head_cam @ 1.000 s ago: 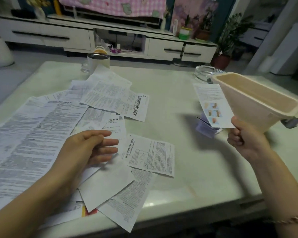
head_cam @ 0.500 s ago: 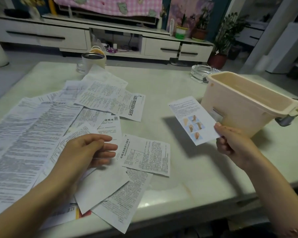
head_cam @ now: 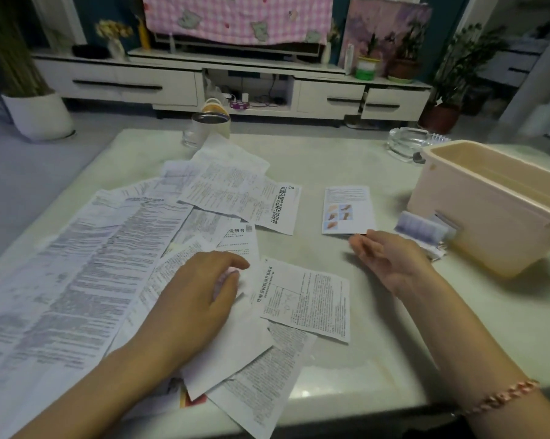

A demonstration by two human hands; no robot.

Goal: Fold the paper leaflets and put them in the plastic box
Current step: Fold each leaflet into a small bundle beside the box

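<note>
Many unfolded printed paper leaflets (head_cam: 86, 280) lie spread over the left half of the pale table. My left hand (head_cam: 200, 296) rests palm down on this pile with its fingers loosely spread and nothing in its grip. A small leaflet with colour pictures (head_cam: 348, 209) lies flat on its own near the table's middle. My right hand (head_cam: 391, 258) hovers just below its bottom edge, fingers loosely curled and holding nothing. The beige plastic box (head_cam: 476, 223) stands open-topped at the right, and what is inside it is hidden.
A lavender ridged item (head_cam: 421, 229) lies against the box's near left corner. A glass ashtray (head_cam: 408, 142) sits behind the box. A lidded jar (head_cam: 205, 128) stands at the table's far edge. The table's front edge (head_cam: 346, 416) runs just under my forearms.
My right hand held the picture leaflet up in front of the box, carried it left and down, and has let it go flat on the table. My left hand has stayed on the pile.
</note>
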